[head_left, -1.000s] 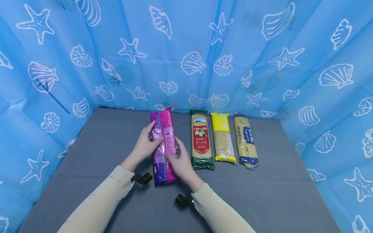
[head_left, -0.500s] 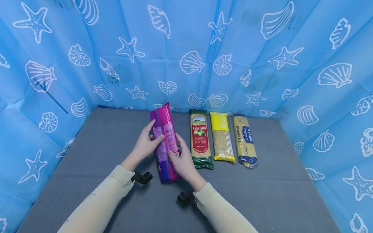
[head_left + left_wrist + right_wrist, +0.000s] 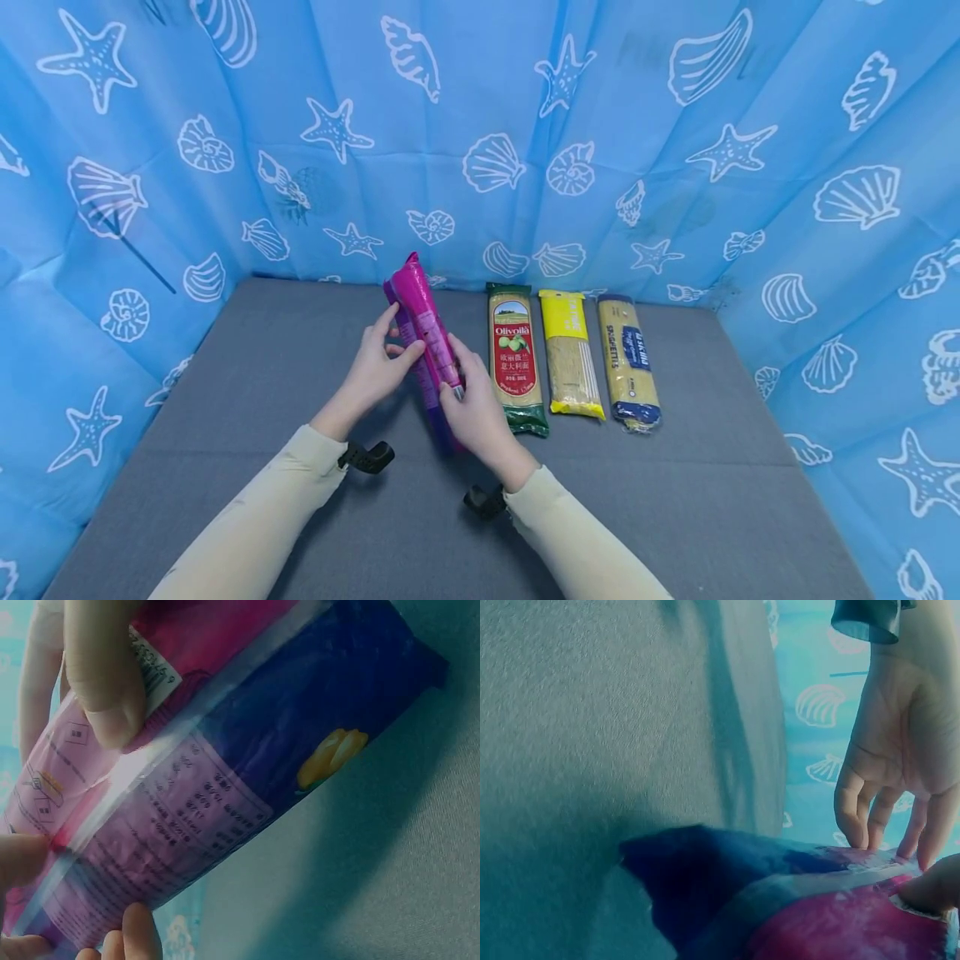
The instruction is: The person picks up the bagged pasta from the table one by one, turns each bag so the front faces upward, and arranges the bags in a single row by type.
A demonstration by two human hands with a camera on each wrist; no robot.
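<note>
A long pink-and-purple pasta packet is held in both hands, its far end tipped up and its body turned partly on edge. My left hand pinches its left side with thumb and fingers. Lower on the right side, my right hand grips it, thumb on the face and fingers mostly hidden behind. The left wrist view gives the packet's printed back, with a central seam, a text panel and a barcode partly under the right thumb. In the right wrist view, the packet's dark blue end hangs above the cloth.
To the right lie a green-ended Olivoilà spaghetti packet, a yellow pasta packet and a blue-ended spaghetti packet, side by side. They rest on a grey cloth-covered table. A blue shell-print curtain encloses its back and sides.
Both hands have lifted the pink-and-purple pasta packet's far end and rolled it from nearly flat toward its edge. Its top leans left; the right hand has moved slightly right. The other packets stay put.
</note>
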